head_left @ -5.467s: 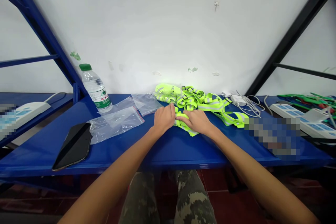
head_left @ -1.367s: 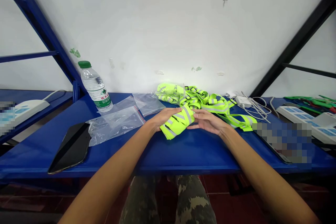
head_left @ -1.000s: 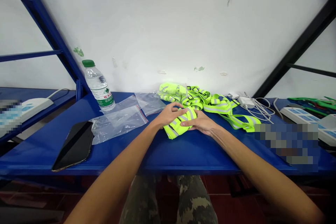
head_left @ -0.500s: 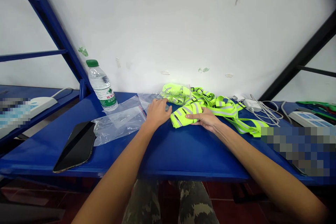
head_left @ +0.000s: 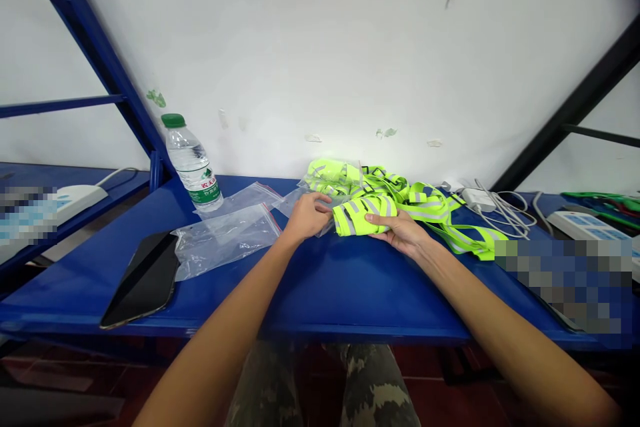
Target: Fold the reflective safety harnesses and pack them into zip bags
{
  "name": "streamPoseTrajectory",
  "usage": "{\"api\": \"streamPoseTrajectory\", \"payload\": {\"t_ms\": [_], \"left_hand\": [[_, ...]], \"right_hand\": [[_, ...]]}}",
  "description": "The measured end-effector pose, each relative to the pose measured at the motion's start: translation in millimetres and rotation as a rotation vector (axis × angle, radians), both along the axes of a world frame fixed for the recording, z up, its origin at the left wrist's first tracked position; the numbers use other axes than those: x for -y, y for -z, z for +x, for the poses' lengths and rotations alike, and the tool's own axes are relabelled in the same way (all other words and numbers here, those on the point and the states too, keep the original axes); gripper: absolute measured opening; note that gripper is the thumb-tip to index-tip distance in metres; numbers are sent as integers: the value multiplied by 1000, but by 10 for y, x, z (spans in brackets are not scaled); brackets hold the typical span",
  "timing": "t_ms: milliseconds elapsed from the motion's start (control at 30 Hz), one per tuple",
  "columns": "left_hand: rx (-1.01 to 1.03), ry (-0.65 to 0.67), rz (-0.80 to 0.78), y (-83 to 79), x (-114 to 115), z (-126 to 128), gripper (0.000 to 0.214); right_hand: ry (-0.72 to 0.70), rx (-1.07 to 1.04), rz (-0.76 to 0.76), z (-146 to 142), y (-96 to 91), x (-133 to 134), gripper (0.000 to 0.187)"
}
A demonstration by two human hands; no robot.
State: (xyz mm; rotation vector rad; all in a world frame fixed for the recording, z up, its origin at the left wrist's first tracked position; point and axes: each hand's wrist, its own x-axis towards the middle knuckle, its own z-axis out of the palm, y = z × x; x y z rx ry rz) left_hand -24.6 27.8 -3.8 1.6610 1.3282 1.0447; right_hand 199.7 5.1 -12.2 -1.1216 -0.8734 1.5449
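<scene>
My right hand (head_left: 399,232) cups a folded neon-yellow reflective safety vest (head_left: 364,215) from below, its thumb lying across the silver stripes. My left hand (head_left: 307,217) pinches the edge of a clear zip-lock plastic bag (head_left: 305,203) right beside the folded vest, and the bag's mouth looks lifted toward it. Behind both hands lies a tangled heap of similar neon vests (head_left: 380,183) with grey reflective bands. One strap of the heap trails right (head_left: 473,240).
A second clear zip bag (head_left: 225,240) lies on the blue metal shelf (head_left: 320,280), next to a black phone (head_left: 140,280) and a water bottle (head_left: 193,163). At right sit a white charger (head_left: 473,199), tangled cables and a white power strip (head_left: 585,227). A blurred patch covers the shelf's right part.
My left hand has let go of the vest and taken hold of the plastic bag's edge. The folded vest, held in my right hand, has shifted right, and the view has turned slightly.
</scene>
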Motion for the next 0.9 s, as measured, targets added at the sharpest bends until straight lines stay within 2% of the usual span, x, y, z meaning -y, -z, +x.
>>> {"api": "streamPoseTrajectory", "payload": {"t_ms": [100, 200, 400, 567, 700, 900], "left_hand": [[177, -7, -30, 8, 22, 77, 37], [255, -40, -2, -29, 60, 96, 38], [63, -13, 237, -110, 163, 158, 38], [-90, 82, 312, -87, 243, 250, 32], [-86, 82, 348, -60, 306, 333, 34], [-5, -28, 387, 11, 391, 459, 43]], "right_hand": [[23, 12, -12, 20, 14, -11, 48], [66, 23, -18, 34, 25, -19, 48], [115, 81, -8, 13, 15, -9, 52], [184, 37, -9, 20, 36, -35, 55], [244, -1, 0, -38, 59, -24, 58], [294, 11, 32, -209, 88, 60, 58]]}}
